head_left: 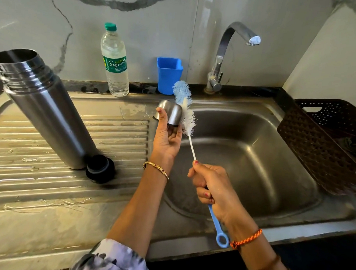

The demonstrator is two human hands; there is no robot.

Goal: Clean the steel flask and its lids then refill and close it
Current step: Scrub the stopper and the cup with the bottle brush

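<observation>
You can read one text only: on the green label of the plastic water bottle (114, 60) standing at the back of your worktop, white script spells "Signatu", cut off by the bottle's curve; the smaller print around it is too blurred to read

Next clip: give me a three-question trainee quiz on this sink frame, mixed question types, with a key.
1. True or false: the steel flask stands open on the drainboard.
2. Which does the left hand hold? A) steel cap B) black inner lid C) water bottle
3. Fill in: the right hand grips the handle of the ______, whose bristles lie against the cap over the sink.

Key: 1 true; 2 A; 3 bottle brush
</observation>
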